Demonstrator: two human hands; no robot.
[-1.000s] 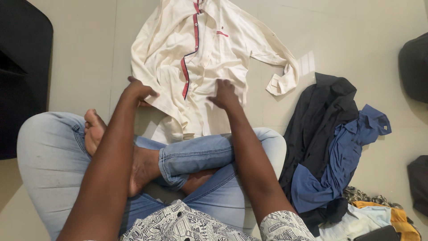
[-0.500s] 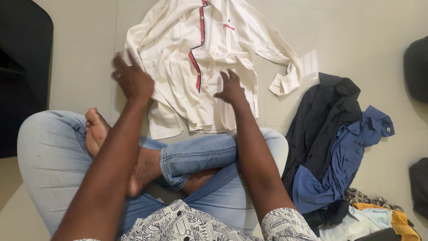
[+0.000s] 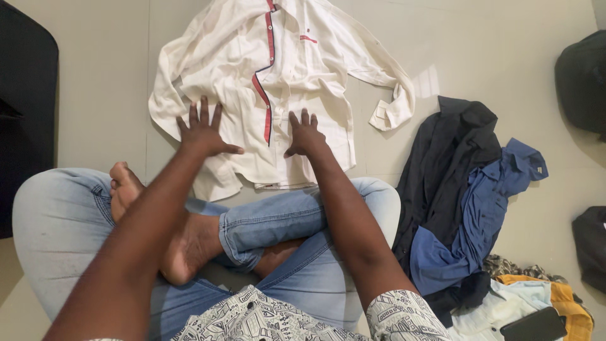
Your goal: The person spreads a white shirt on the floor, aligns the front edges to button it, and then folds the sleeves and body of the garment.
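- A person sits cross-legged in light-blue denim jeans [image 3: 278, 218] on a pale tiled floor [image 3: 107, 95], both palms pressed flat on a cream long-sleeved cotton shirt w/ red-and-navy button placket [image 3: 297, 69].
- Shirt lies spread face-up on the floor just in front of the crossed legs, collar away from the sitter, hem nearest the knees; one sleeve trails out to the right w/ cuff folded back.
- Left hand [image 3: 203, 132]: fingers splayed wide, palm down on the shirt's left front panel – grips nothing, just rests on the cloth.
- Right hand [image 3: 304, 134]: fingers extended & close together, flat on the right front panel beside the placket – no hold on the fabric either.
- Right of the sitter, apart from the cream shirt: a heap of clothes – black shirt [image 3: 454, 151] under a blue shirt [image 3: 480, 215], then patterned, pale-blue & mustard pieces [image 3: 536, 300] w/ a dark phone [image 3: 533, 325] on top.
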